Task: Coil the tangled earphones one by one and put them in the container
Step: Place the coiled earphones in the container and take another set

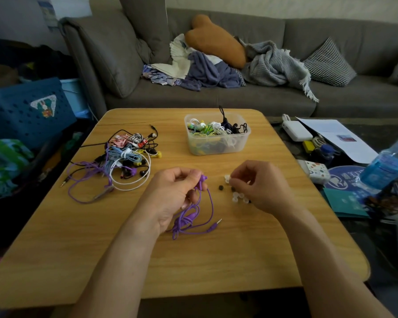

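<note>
Purple earphones with a thin cord (194, 216) hang from the left hand (170, 198), whose fingers curl around the earbud end, the cord and plug trailing onto the wooden table (78, 249). Right hand (260, 187) pinches among small white and black ear tips (237, 196). Tangled multicoloured earphones (124, 154) lie far left; the clear plastic container (216, 137), holding coiled sets, stands beyond the hands.

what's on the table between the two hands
In the head view, a small dark ear tip lies on the bare wood between the left hand, holding the purple earphones, and the right hand. More tips sit under the right fingers.
</note>
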`<action>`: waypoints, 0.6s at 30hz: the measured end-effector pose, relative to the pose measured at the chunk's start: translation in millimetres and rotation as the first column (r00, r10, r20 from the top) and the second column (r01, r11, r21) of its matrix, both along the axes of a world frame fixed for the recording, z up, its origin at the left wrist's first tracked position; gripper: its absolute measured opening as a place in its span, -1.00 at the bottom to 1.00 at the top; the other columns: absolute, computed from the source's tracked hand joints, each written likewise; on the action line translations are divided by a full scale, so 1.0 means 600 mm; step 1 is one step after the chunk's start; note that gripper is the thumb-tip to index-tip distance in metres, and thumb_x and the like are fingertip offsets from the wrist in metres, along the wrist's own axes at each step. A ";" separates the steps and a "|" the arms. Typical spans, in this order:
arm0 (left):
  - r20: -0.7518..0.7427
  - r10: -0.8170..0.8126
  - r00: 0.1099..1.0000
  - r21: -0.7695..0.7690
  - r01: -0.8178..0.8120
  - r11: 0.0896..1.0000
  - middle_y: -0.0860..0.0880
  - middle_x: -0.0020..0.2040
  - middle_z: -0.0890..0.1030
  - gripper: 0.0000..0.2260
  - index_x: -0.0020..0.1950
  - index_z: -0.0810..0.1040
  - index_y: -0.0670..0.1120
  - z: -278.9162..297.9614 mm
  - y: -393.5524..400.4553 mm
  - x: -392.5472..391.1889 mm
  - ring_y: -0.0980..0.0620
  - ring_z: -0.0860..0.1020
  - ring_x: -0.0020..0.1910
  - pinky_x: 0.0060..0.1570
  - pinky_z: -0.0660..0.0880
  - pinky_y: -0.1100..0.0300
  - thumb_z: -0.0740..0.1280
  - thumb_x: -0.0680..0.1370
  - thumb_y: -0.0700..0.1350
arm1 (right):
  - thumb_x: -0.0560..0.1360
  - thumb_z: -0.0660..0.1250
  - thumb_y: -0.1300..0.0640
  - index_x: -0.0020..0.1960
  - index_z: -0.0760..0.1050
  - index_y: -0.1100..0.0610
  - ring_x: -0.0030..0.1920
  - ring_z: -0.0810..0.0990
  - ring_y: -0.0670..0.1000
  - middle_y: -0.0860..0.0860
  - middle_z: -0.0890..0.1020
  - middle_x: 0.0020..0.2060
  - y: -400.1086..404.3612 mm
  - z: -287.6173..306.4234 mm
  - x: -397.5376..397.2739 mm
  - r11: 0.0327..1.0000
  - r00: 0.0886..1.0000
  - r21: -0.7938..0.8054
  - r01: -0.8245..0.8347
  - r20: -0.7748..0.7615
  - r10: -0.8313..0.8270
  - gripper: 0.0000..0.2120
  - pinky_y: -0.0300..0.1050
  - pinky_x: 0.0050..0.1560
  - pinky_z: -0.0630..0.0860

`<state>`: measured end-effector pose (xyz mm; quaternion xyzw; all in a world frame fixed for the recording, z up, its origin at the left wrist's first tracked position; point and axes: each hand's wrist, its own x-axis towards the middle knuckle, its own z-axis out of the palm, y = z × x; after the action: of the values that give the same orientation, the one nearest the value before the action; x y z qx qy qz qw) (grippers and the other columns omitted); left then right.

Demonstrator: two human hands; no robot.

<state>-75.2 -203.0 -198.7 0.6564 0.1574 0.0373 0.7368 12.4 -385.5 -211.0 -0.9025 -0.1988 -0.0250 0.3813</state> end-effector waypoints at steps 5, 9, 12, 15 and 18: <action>-0.002 0.000 1.000 0.002 0.000 1.000 -0.07 -0.27 0.65 -0.88 -0.07 0.60 -0.19 0.000 0.001 -0.001 0.11 0.43 -0.50 -0.59 0.24 0.34 0.31 0.60 -0.19 | 0.47 0.47 0.16 -0.03 0.67 0.02 -0.20 0.55 -0.21 -0.14 0.63 -0.23 0.014 0.000 0.005 0.985 0.999 -0.172 0.008 0.043 -0.001 -0.90 -0.41 -0.25 0.41; -0.003 0.008 1.000 -0.002 -0.008 1.000 -0.07 -0.28 0.65 -0.88 -0.05 0.60 -0.20 0.003 0.003 -0.003 0.11 0.43 -0.50 -0.58 0.25 0.33 0.31 0.60 -0.19 | 0.49 0.45 0.08 0.07 0.66 -0.05 -0.07 0.57 -0.10 -0.18 0.63 -0.22 0.018 0.001 0.002 0.969 1.000 -0.249 0.006 0.023 0.000 -0.84 -0.09 0.03 0.52; 0.004 0.017 1.000 -0.005 -0.017 1.000 -0.08 -0.29 0.64 -0.88 -0.07 0.61 -0.20 0.004 0.005 -0.005 0.12 0.43 -0.51 -0.58 0.25 0.34 0.30 0.60 -0.20 | 0.51 0.42 0.10 0.15 0.64 -0.07 -0.05 0.57 -0.09 -0.23 0.58 -0.27 0.021 0.002 -0.001 0.959 0.999 -0.281 -0.033 -0.004 0.033 -0.77 0.00 0.12 0.51; 0.002 0.021 1.000 -0.009 -0.021 1.000 -0.07 -0.30 0.64 -0.88 -0.07 0.61 -0.20 0.005 0.003 -0.005 0.12 0.43 -0.51 -0.58 0.25 0.34 0.31 0.60 -0.20 | 0.52 0.41 0.14 0.24 0.59 -0.03 -0.20 0.54 -0.21 -0.22 0.59 -0.27 0.019 0.002 -0.003 0.975 0.999 -0.218 -0.039 0.007 0.042 -0.70 -0.37 -0.14 0.44; 0.012 0.024 1.000 -0.020 -0.024 1.000 -0.07 -0.31 0.64 -0.88 -0.08 0.60 -0.21 0.005 0.003 -0.005 0.11 0.42 -0.52 -0.59 0.25 0.34 0.31 0.60 -0.21 | 0.51 0.42 0.17 0.23 0.59 -0.01 -0.20 0.56 -0.25 -0.19 0.61 -0.26 0.015 0.007 -0.006 0.993 1.000 -0.119 -0.019 0.022 0.021 -0.69 -0.46 -0.23 0.41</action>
<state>-78.2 -201.2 -195.5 0.6468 0.1613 0.0485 0.7438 8.7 -376.7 -207.0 -0.9212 -0.2134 -0.0200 0.3247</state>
